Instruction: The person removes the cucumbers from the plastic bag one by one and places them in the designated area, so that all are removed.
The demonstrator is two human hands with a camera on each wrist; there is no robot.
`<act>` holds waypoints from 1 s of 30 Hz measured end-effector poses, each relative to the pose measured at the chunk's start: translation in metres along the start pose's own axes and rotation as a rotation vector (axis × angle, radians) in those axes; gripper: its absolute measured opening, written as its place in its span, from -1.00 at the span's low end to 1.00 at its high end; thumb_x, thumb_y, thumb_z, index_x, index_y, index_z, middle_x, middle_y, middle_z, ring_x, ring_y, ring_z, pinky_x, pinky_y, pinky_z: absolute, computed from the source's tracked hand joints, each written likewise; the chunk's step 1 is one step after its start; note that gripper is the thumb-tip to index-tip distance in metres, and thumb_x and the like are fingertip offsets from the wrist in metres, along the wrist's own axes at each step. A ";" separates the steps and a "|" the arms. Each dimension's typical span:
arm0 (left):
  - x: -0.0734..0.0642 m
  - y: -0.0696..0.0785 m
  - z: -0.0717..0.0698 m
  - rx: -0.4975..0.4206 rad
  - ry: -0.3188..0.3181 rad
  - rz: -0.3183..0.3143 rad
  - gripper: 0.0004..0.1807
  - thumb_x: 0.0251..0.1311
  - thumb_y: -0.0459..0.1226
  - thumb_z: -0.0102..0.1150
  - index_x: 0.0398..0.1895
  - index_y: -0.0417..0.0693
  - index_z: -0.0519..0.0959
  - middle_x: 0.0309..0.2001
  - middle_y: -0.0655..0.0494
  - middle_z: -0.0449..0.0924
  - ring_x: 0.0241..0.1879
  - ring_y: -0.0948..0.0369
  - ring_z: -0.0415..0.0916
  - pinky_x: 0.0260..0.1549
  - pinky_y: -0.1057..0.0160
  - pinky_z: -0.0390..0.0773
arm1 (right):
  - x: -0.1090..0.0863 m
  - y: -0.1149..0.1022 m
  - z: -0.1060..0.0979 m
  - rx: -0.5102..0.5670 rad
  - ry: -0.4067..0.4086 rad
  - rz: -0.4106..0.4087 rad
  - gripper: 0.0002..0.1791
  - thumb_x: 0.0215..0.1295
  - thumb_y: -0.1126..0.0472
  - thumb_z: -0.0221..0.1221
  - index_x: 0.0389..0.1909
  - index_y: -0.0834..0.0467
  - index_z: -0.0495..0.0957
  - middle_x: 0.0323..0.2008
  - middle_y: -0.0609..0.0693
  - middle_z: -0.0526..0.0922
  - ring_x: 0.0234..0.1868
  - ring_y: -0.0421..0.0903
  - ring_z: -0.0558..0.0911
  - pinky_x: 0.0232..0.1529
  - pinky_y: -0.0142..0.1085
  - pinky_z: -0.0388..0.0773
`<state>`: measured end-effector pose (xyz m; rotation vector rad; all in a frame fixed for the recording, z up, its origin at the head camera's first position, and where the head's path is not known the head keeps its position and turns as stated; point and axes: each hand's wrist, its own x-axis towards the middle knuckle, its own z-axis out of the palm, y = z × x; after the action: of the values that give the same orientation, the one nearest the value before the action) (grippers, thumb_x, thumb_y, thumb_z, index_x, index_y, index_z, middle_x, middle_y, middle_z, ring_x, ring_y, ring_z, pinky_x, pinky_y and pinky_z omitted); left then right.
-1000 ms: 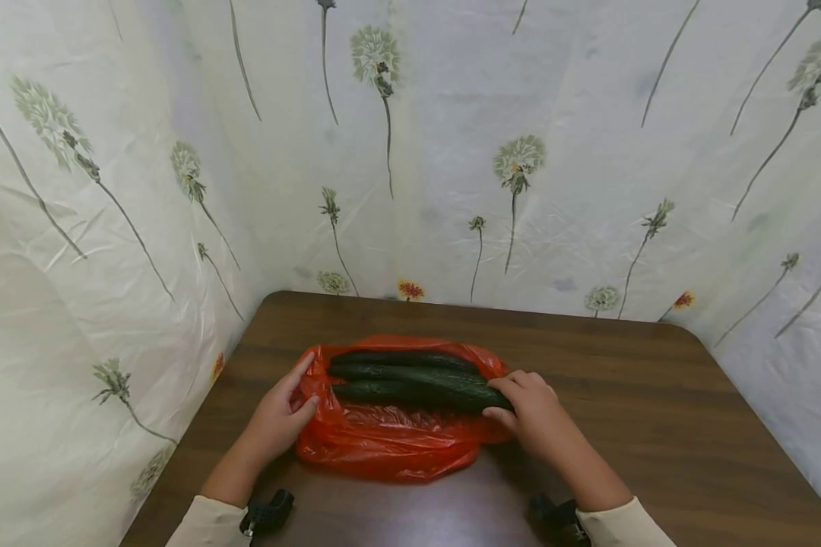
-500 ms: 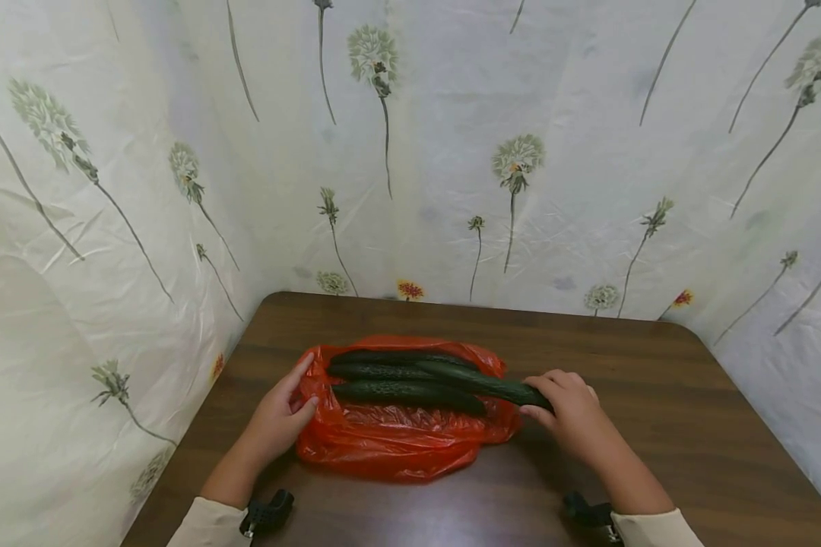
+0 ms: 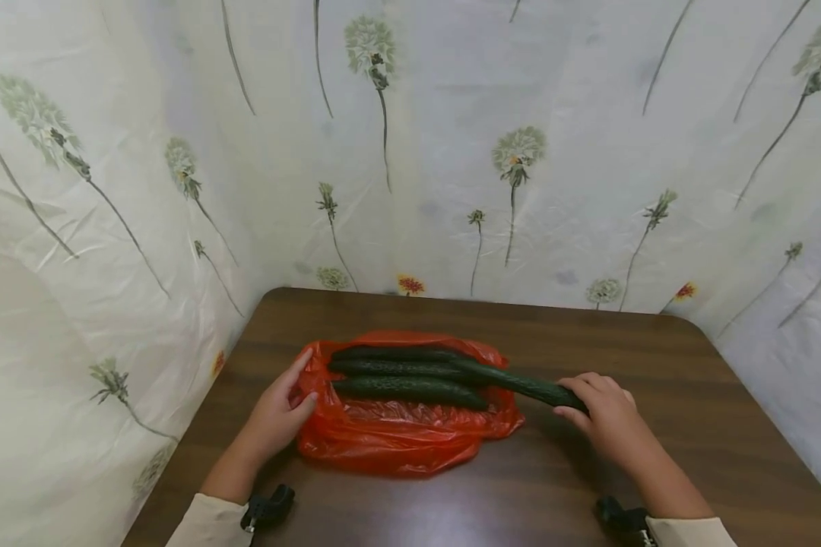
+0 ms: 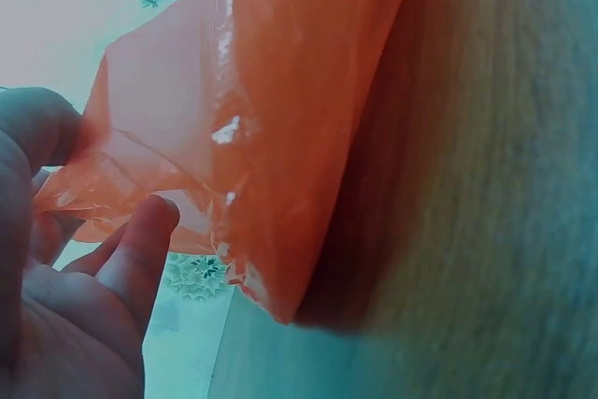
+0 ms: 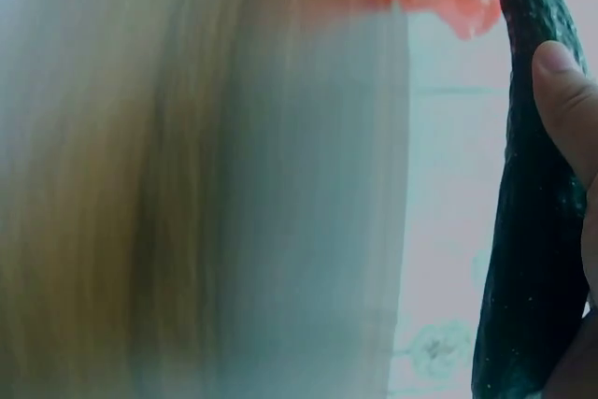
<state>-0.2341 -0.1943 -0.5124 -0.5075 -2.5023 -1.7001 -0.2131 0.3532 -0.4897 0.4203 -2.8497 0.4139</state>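
Observation:
In the head view, my right hand (image 3: pixel 609 416) grips one end of a dark green cucumber (image 3: pixel 530 385). Its other end lies over the opened red plastic bag (image 3: pixel 397 457), above the remaining cucumbers (image 3: pixel 410 389) lying lengthwise inside. The right wrist view has the thumb (image 5: pixel 565 91) pressed along the bumpy skin of this cucumber (image 5: pixel 533 231). At the bag's left end is my left hand (image 3: pixel 280 403); the left wrist view shows its fingers (image 4: pixel 37 123) holding a gathered edge of the bag (image 4: pixel 280 119).
Everything rests on a brown wooden table (image 3: pixel 657 365) with rounded back corners. A pale curtain (image 3: pixel 438 152) printed with dandelions hangs behind it and along the sides. A black wrist mount (image 3: pixel 270 507) sits on the left wrist, and another (image 3: pixel 619 516) on the right.
My right hand has moved rightward, drawing the gripped cucumber partly out past the bag's right edge. My left hand stays at the bag's left end.

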 end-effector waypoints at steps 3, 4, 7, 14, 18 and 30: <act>-0.002 0.000 0.000 -0.009 0.007 0.001 -0.16 0.42 -0.47 0.19 0.69 0.05 0.11 0.61 -0.21 0.17 0.42 -0.10 0.37 0.15 0.53 0.47 | -0.001 0.011 -0.006 -0.005 0.001 0.017 -0.53 0.32 0.00 0.42 0.20 0.04 0.63 0.06 0.08 0.65 0.11 0.24 0.55 -0.11 0.20 0.40; -0.002 -0.001 0.000 -0.011 0.009 0.002 -0.15 0.42 -0.47 0.19 0.69 0.05 0.11 0.60 -0.22 0.17 0.42 -0.10 0.37 0.14 0.55 0.46 | -0.002 0.015 -0.008 -0.005 -0.001 0.025 -0.52 0.33 0.00 0.41 0.21 0.04 0.63 0.06 0.10 0.65 0.10 0.24 0.55 -0.11 0.21 0.39; -0.003 -0.001 0.000 -0.018 0.000 0.004 -0.15 0.43 -0.47 0.18 0.70 0.07 0.10 0.61 -0.21 0.15 0.44 -0.10 0.34 0.14 0.58 0.44 | -0.004 0.031 -0.015 -0.012 -0.007 0.051 -0.52 0.36 0.00 0.38 0.23 0.06 0.61 0.09 0.15 0.63 0.09 0.27 0.55 -0.11 0.27 0.39; -0.002 0.000 0.000 -0.017 -0.006 0.008 -0.16 0.43 -0.46 0.18 0.69 0.06 0.11 0.61 -0.21 0.16 0.42 -0.09 0.36 0.13 0.57 0.46 | -0.011 0.068 -0.023 -0.026 -0.054 0.105 -0.47 0.42 -0.08 0.32 0.28 0.09 0.57 0.17 0.24 0.60 0.14 0.35 0.52 -0.12 0.37 0.37; -0.001 0.002 -0.001 -0.002 -0.008 -0.003 -0.17 0.43 -0.46 0.19 0.69 0.05 0.11 0.61 -0.20 0.17 0.42 -0.07 0.37 0.15 0.55 0.45 | -0.013 0.083 -0.022 -0.031 -0.080 0.112 -0.45 0.44 -0.12 0.29 0.30 0.10 0.56 0.19 0.25 0.58 0.14 0.36 0.52 -0.15 0.35 0.40; 0.000 -0.001 0.000 -0.007 -0.012 -0.004 -0.16 0.43 -0.47 0.18 0.69 0.07 0.11 0.62 -0.17 0.14 0.46 -0.05 0.32 0.16 0.58 0.42 | -0.020 0.106 -0.014 -0.004 -0.141 0.163 -0.40 0.44 -0.17 0.27 0.30 0.15 0.56 0.20 0.32 0.58 0.17 0.41 0.50 -0.17 0.40 0.40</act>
<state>-0.2343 -0.1948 -0.5130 -0.5148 -2.5086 -1.7125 -0.2251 0.4596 -0.5070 0.2242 -3.0335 0.4237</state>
